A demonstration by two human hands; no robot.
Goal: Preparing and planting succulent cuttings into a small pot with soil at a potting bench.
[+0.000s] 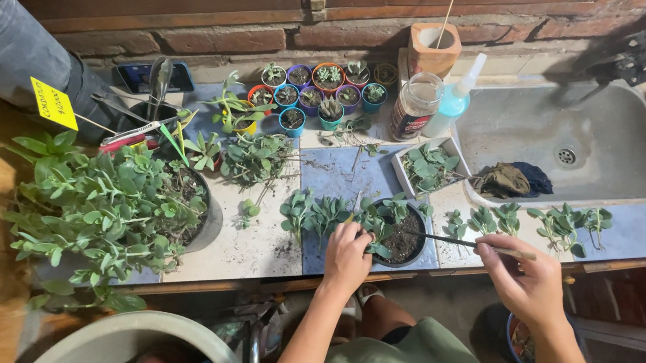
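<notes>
Pot (405, 243) on tiled counter (266, 249), sink (633, 170) right, brick wall (248, 38) behind.

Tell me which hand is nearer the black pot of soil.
Left. The left hand touches the black pot at its left rim; the right hand is off to its right, holding a stick.

A large dark pot of leafy green plants (107, 208) stands at the left of the tiled desk (259, 249). Behind it, small coloured pots of succulents (315, 92) cluster by the brick wall. A glass jar (414, 105) and a pale blue squeeze bottle (454, 101) stand just beside a grey sink (569, 144), where a dark rag (511, 180) lies on the rim. A white tray of cuttings (429, 167) sits near the jar. A terracotta pot (433, 46) holds 1 thin stick.
</notes>
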